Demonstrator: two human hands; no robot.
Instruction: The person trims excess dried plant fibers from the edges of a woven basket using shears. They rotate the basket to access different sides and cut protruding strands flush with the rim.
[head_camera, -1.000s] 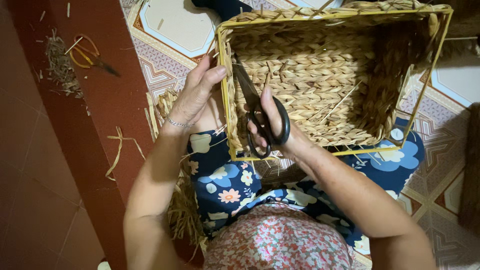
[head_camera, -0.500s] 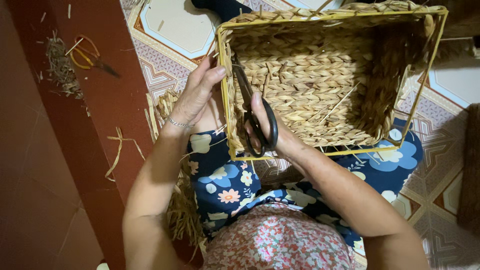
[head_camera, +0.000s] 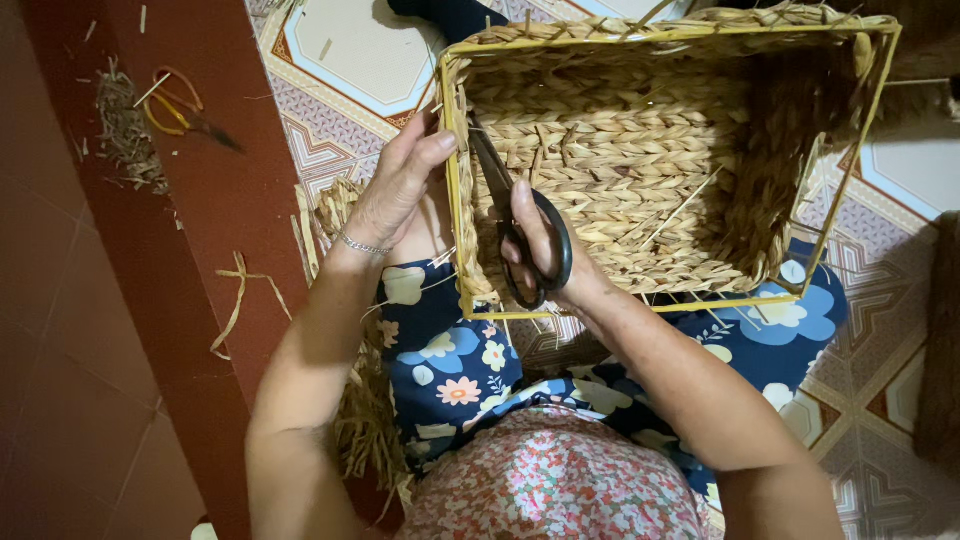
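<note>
One woven basket (head_camera: 640, 190), left hand (head_camera: 395, 190) fingers gripping its rim, right hand (head_camera: 545, 255) fingers clamped on one black scissors (head_camera: 520, 225)

We count one woven basket (head_camera: 640, 150) and two hands. Two pairs of scissors show: one black (head_camera: 525, 235), one orange-handled (head_camera: 180, 105) on the floor.
</note>
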